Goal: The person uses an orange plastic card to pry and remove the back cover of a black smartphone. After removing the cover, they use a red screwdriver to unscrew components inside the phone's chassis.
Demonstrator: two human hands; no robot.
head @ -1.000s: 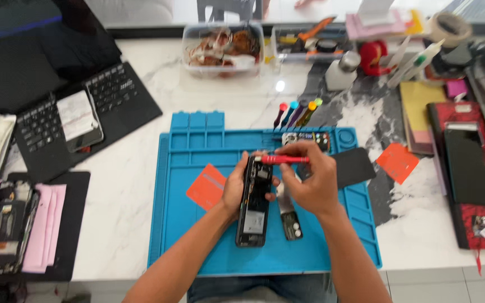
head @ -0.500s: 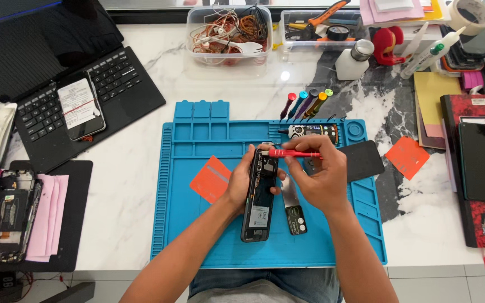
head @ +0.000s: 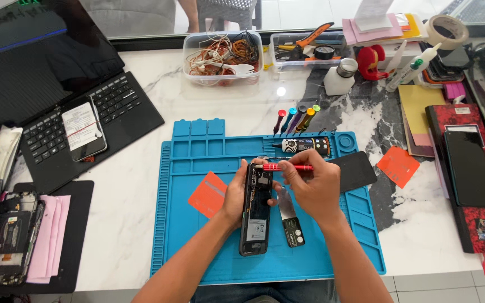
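Just below the centre of the frame, an opened black smartphone with its back cover off [head: 256, 209] lies on the blue silicone repair mat [head: 197, 247]. Its long axis runs almost straight up and down the picture, the top end toward the mat's tray compartments and the bottom end toward the lower edge. The left hand [head: 235, 197] grips the phone's left edge, fingers curled round its side. The right hand [head: 310, 188] pinches a slim red-handled screwdriver [head: 284, 167] between thumb and fingers; the tool lies nearly horizontal across the frame, its tip pointing left over the phone's upper end.

Just right of the phone, a narrow metal prying tool with a black handle [head: 290, 220] lies on the mat, partly under the right hand. An orange plastic card [head: 207, 194] rests at the left hand's side, a second orange card [head: 398, 166] sits to the right on the marble tabletop [head: 124, 224], and a black rectangular pad [head: 353, 171] overlaps the mat's right edge. A row of coloured-handled screwdrivers [head: 295, 119] lies above the mat. In the upper left of the frame is a black laptop [head: 57, 90] with a second smartphone [head: 84, 130] on its keyboard.
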